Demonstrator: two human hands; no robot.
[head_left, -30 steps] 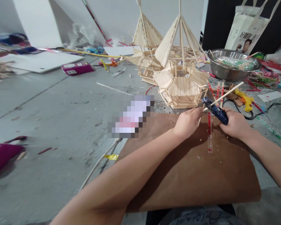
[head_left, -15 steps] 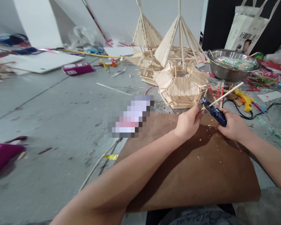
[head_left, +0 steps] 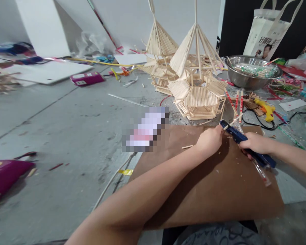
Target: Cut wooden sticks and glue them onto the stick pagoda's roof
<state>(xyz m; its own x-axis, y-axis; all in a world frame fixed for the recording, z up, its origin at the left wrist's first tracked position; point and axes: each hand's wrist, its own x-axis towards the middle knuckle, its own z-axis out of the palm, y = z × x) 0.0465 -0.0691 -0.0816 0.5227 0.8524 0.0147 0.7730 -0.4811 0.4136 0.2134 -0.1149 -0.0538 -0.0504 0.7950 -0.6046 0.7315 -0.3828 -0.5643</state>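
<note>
My left hand (head_left: 211, 140) is closed, with its fingertips pinching a thin wooden stick (head_left: 235, 120) by its near end. The stick slants up to the right across the jaws of a dark blue, plier-like hand cutter (head_left: 236, 134). My right hand (head_left: 257, 143) is wrapped around the cutter's handles, which stick out below it to the right. Whether the jaws press on the stick, I cannot tell. A clear wrapper (head_left: 262, 175) with red marks hangs or lies below my right hand. Both hands are over a brown board (head_left: 209, 194).
Small stick houses (head_left: 197, 97) stand just beyond the board. A phone-like blurred object (head_left: 148, 129) lies left, with a cable. Behind on the right are a steel bowl (head_left: 253, 80) and a yellow glue gun (head_left: 266, 109). A short stick piece (head_left: 187, 147) lies on the board.
The stick beyond the jaws looks much shorter. A short piece now lies on the board left of my hands and another near the stick house. The cutter's long handles have come into view.
</note>
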